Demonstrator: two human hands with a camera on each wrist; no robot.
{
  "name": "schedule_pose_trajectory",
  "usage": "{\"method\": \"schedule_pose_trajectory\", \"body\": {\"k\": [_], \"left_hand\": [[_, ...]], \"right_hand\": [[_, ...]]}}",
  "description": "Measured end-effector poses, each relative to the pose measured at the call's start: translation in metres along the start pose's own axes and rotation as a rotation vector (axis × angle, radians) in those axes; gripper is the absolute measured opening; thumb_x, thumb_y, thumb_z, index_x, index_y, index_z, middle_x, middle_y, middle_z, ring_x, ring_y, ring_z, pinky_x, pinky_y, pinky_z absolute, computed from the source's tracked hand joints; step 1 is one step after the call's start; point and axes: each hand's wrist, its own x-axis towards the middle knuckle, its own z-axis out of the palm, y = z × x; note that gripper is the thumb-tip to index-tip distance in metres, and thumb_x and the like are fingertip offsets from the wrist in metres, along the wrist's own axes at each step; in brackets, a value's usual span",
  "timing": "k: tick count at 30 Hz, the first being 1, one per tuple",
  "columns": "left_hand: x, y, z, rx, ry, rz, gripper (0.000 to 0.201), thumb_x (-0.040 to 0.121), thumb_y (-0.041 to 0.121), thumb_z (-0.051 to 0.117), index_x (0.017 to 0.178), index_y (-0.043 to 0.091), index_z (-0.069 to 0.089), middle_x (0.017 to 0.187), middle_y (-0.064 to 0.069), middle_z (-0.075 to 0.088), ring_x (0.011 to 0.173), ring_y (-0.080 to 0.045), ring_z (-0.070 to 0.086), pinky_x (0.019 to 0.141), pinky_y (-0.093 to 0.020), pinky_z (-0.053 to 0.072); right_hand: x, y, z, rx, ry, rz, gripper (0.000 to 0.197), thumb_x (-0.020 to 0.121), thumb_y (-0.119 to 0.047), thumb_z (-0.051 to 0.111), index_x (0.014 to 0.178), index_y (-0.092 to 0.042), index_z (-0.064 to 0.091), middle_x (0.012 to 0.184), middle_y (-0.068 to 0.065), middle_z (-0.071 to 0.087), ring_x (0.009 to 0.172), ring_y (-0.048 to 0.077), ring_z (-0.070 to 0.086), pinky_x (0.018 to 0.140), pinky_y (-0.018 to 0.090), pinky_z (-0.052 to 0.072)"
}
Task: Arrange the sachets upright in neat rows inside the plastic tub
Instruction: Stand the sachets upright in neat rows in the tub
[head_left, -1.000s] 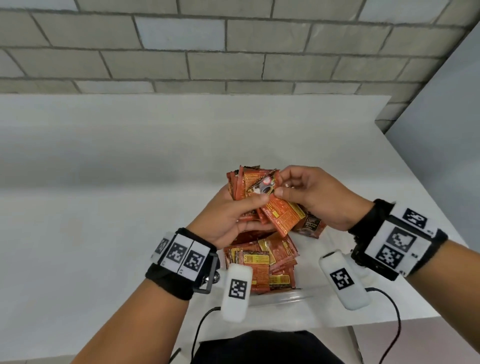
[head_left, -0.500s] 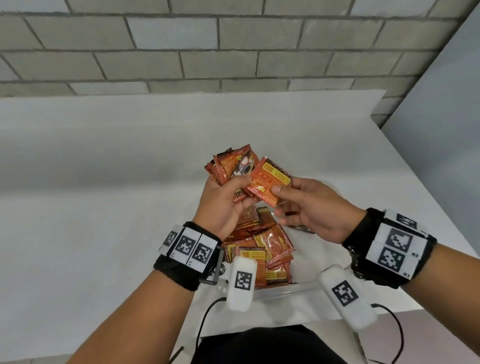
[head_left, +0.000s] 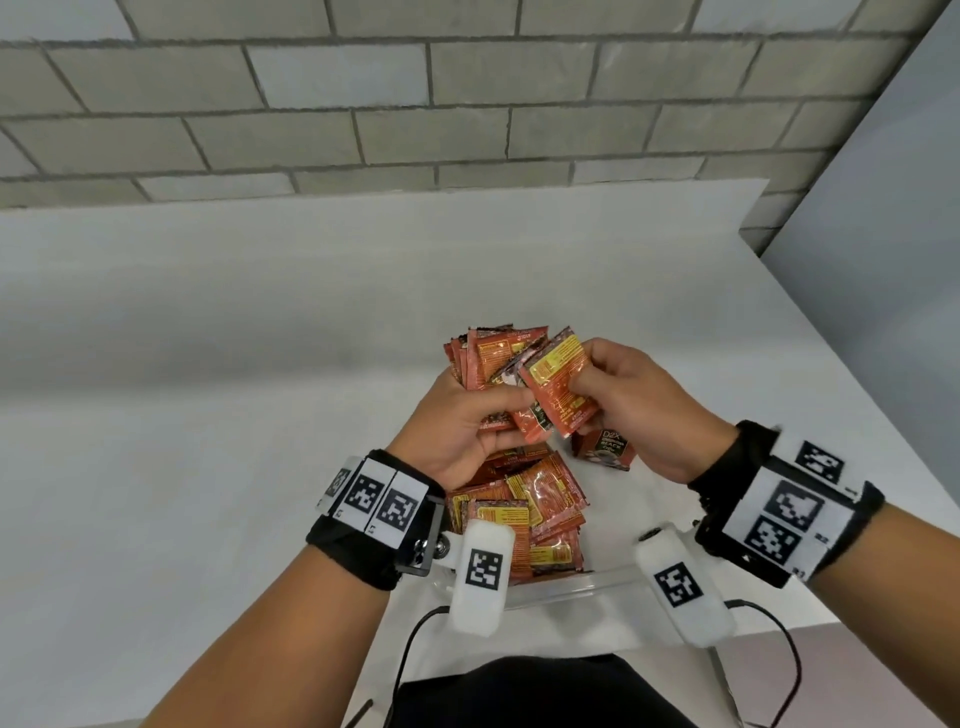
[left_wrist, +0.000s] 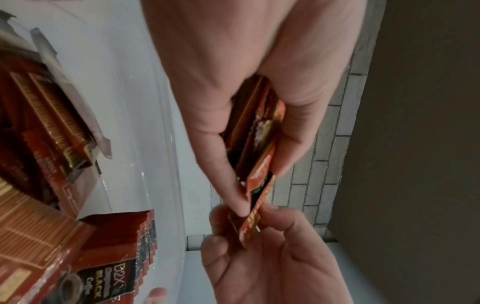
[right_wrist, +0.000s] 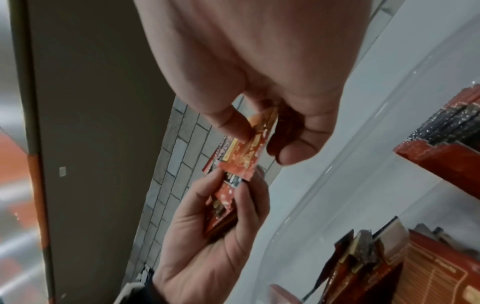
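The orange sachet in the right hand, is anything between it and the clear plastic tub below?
Partly. The left hand with its bundle of sachets hovers over the clear plastic tub, and loose sachets fill its left part. The orange sachet in the right hand has open space on the right.

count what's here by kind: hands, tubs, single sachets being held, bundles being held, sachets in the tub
hands: 2, left hand and right hand
plastic tub: 1
single sachet pinched by the right hand: 1
bundle of sachets gripped in the left hand: 1
sachets in the tub: overlapping, too many to count
total: 5 countable things, plus the uncounted sachets
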Motion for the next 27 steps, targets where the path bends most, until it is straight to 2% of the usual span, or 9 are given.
{"method": "schedule_pose_trajectory", "body": {"k": [5, 7, 11, 13, 15, 17, 20, 23, 27], "left_hand": [[0.0, 0.0, -0.002, -0.073, 0.005, 0.005, 0.035, 0.073, 0.009, 0.064, 0.108, 0.012, 0.064, 0.106, -0.01, 0.071, 0.099, -0.026, 0.068, 0.079, -0.044, 0.058], [0.001, 0.0, -0.003, -0.159, 0.015, 0.034, 0.025, 0.074, 0.011, 0.061, 0.098, 0.014, 0.066, 0.102, -0.008, 0.072, 0.099, -0.025, 0.067, 0.082, -0.047, 0.056], [0.003, 0.001, -0.005, -0.278, 0.003, 0.044, 0.016, 0.07, 0.008, 0.059, 0.066, 0.016, 0.072, 0.088, -0.009, 0.072, 0.088, -0.026, 0.069, 0.071, -0.043, 0.059], [0.003, 0.002, -0.008, -0.277, 0.002, 0.023, 0.01, 0.07, 0.004, 0.06, 0.072, 0.009, 0.069, 0.085, -0.01, 0.072, 0.085, -0.027, 0.07, 0.068, -0.042, 0.06], [0.005, 0.003, -0.008, -0.178, -0.007, 0.018, 0.022, 0.07, 0.0, 0.062, 0.092, 0.007, 0.064, 0.091, -0.011, 0.072, 0.086, -0.026, 0.07, 0.069, -0.04, 0.06], [0.006, 0.003, -0.006, -0.05, -0.01, -0.008, 0.033, 0.071, 0.001, 0.065, 0.104, 0.008, 0.063, 0.096, -0.01, 0.073, 0.088, -0.025, 0.071, 0.068, -0.036, 0.06], [0.008, 0.004, -0.002, 0.036, -0.014, -0.025, 0.034, 0.074, 0.002, 0.067, 0.107, 0.01, 0.064, 0.098, -0.009, 0.074, 0.089, -0.023, 0.072, 0.065, -0.031, 0.06], [0.009, 0.007, -0.001, -0.04, -0.013, -0.021, 0.035, 0.073, 0.01, 0.066, 0.108, 0.01, 0.062, 0.104, -0.01, 0.072, 0.094, -0.025, 0.07, 0.069, -0.036, 0.06], [0.009, 0.011, -0.003, -0.206, -0.022, -0.059, 0.037, 0.07, 0.011, 0.06, 0.106, 0.005, 0.06, 0.101, -0.016, 0.072, 0.093, -0.031, 0.069, 0.075, -0.044, 0.059]], "right_hand": [[0.001, 0.004, -0.007, 0.081, 0.014, -0.033, 0.018, 0.093, 0.0, 0.052, 0.098, -0.013, 0.064, 0.089, 0.005, 0.072, 0.079, 0.019, 0.067, 0.074, 0.033, 0.056], [0.0, 0.006, -0.009, 0.168, -0.02, -0.019, 0.017, 0.093, -0.001, 0.052, 0.101, -0.009, 0.064, 0.092, 0.007, 0.072, 0.08, 0.018, 0.068, 0.073, 0.03, 0.058], [0.0, 0.007, -0.016, 0.281, -0.001, -0.032, 0.017, 0.093, 0.0, 0.05, 0.104, -0.006, 0.062, 0.093, 0.008, 0.071, 0.077, 0.015, 0.068, 0.065, 0.025, 0.056], [0.002, 0.006, -0.021, 0.375, 0.036, -0.026, 0.019, 0.093, 0.003, 0.048, 0.105, -0.005, 0.061, 0.091, 0.006, 0.069, 0.074, 0.013, 0.068, 0.062, 0.024, 0.055], [0.004, 0.006, -0.023, 0.425, 0.029, -0.014, 0.02, 0.093, 0.003, 0.047, 0.107, -0.006, 0.059, 0.092, 0.005, 0.069, 0.074, 0.012, 0.068, 0.062, 0.024, 0.055], [0.004, 0.007, -0.022, 0.318, 0.005, -0.008, 0.017, 0.092, 0.001, 0.051, 0.102, -0.01, 0.06, 0.092, 0.005, 0.068, 0.076, 0.013, 0.066, 0.065, 0.025, 0.055], [0.003, 0.007, -0.016, 0.132, 0.003, -0.01, 0.012, 0.091, -0.003, 0.055, 0.095, -0.013, 0.061, 0.09, 0.002, 0.069, 0.077, 0.013, 0.063, 0.066, 0.023, 0.05], [0.005, 0.005, -0.017, 0.192, 0.046, -0.012, 0.013, 0.091, -0.003, 0.056, 0.1, -0.012, 0.058, 0.086, 0.003, 0.072, 0.073, 0.013, 0.065, 0.059, 0.021, 0.05], [0.007, 0.001, -0.022, 0.306, 0.095, -0.002, 0.017, 0.093, -0.001, 0.052, 0.106, -0.011, 0.057, 0.084, 0.002, 0.071, 0.069, 0.011, 0.066, 0.059, 0.022, 0.054]]}}
